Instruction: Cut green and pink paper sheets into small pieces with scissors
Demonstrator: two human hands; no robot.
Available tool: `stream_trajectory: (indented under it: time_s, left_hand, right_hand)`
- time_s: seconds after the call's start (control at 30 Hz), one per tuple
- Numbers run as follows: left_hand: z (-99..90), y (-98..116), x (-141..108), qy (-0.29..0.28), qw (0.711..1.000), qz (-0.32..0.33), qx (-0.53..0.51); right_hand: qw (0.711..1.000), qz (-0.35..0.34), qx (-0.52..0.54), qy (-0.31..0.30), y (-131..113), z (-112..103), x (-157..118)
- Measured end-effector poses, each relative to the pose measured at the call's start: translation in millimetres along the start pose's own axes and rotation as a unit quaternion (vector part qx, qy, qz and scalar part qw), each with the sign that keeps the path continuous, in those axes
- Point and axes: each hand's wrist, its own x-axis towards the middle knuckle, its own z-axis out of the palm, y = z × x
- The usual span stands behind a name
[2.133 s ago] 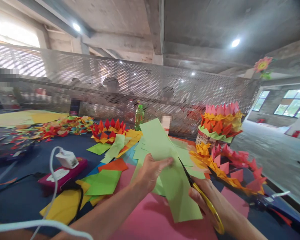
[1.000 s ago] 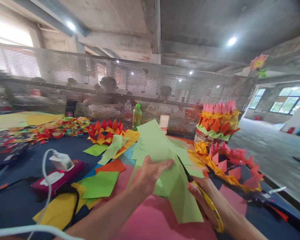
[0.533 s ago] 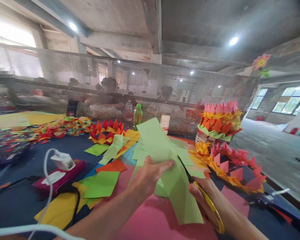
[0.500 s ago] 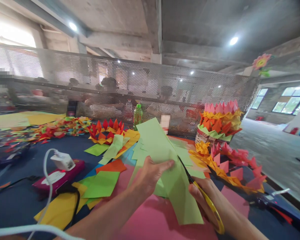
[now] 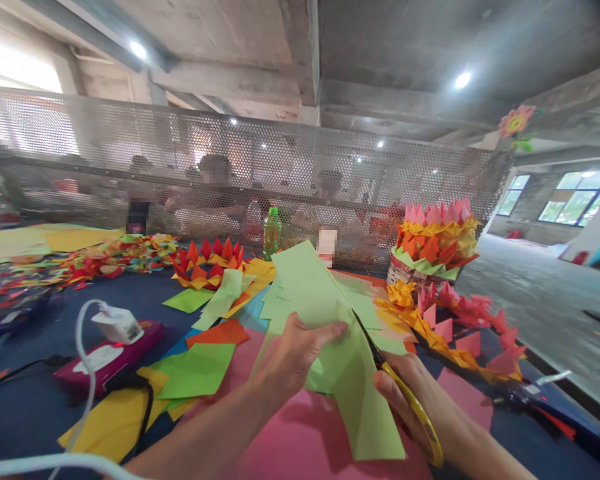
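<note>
My left hand [image 5: 305, 350] pinches a long light green sheet [image 5: 315, 287] between thumb and fingers, near its middle. My right hand [image 5: 410, 387] is wrapped round the yellow handle of the scissors [image 5: 414, 403]. Their dark blades lie along the sheet's right edge, and the lower end of the sheet curls down beside the handle. Under the hands is a large pink sheet [image 5: 290, 440]. More pale green pieces lie behind, with a bright green piece [image 5: 200, 370] and an orange piece [image 5: 220, 335] to the left.
A magenta power strip [image 5: 110, 360] with a white plug and cables lies left. Folded paper rings and a stacked paper flower [image 5: 435, 233] stand at the right. A green bottle [image 5: 272, 233] stands before a perforated screen [image 5: 280, 160], with people behind it. Paper scraps [image 5: 120, 257] lie back left.
The view has shifted slightly, moving most things a little left. The lower end of the sheet hangs slightly lower. Both hands keep their holds.
</note>
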Motion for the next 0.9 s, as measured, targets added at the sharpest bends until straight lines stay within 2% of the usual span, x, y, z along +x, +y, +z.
stream_trajectory:
  time_s: [0.4,0.63,0.9]
  left_hand:
    - [1.1,-2.1,-2.4,-0.019,1.000,0.000,0.000]
    - [0.6,-2.1,-1.6,-0.021,1.000,-0.004,0.000]
    - [1.2,-1.7,-5.2,-0.025,1.000,0.002,0.009]
  right_hand:
    - [1.000,-0.005,-0.007,-0.001,-0.4,-0.3,0.3]
    - [0.999,0.049,0.017,-0.012,0.5,2.5,-2.1]
    - [0.997,0.067,0.019,-0.022,0.5,5.0,-1.9]
